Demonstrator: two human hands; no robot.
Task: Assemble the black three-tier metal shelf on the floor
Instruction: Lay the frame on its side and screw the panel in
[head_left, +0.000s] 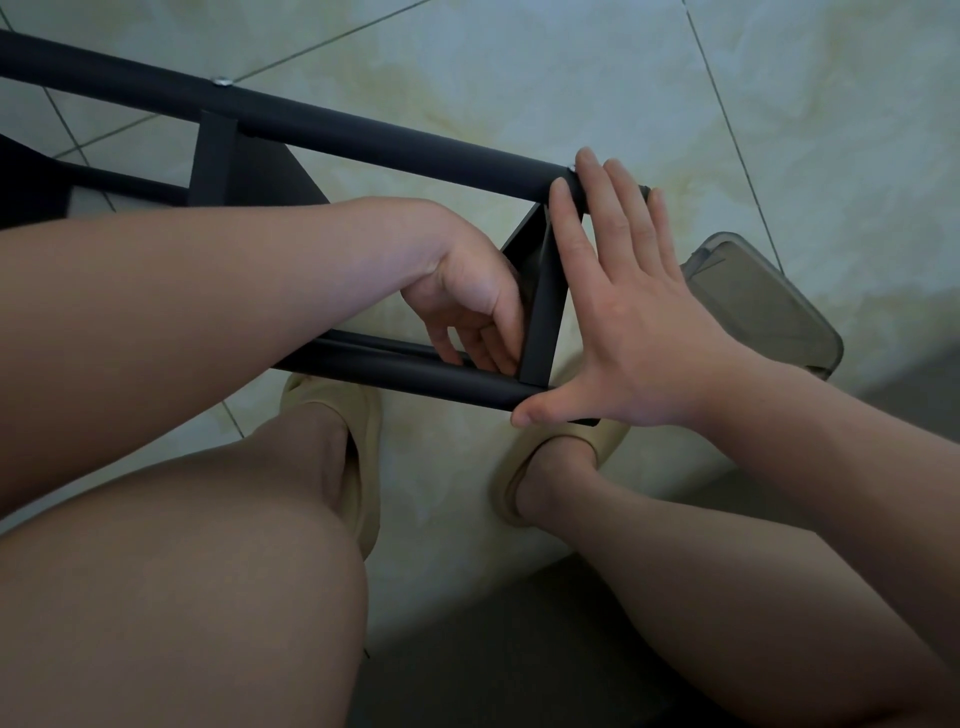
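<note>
The black metal shelf frame lies on its side across my lap area. Its far tube (363, 132) runs from upper left to centre right, and its near tube (415, 379) crosses above my feet. A flat black crossbar (543, 322) joins the two tube ends. My right hand (623, 312) is spread flat over the frame's end, fingertips on the far tube's end and thumb against the near tube's end. My left hand (472, 301) reaches inside the frame, fingers curled down where the crossbar meets the near tube; what they hold is hidden.
A second crossbar (213, 156) and a silver screw head (223, 81) sit further left on the far tube. A grey translucent plastic container (763, 306) lies on the pale tiled floor to the right. My knees and beige slippers (358, 415) are below the frame.
</note>
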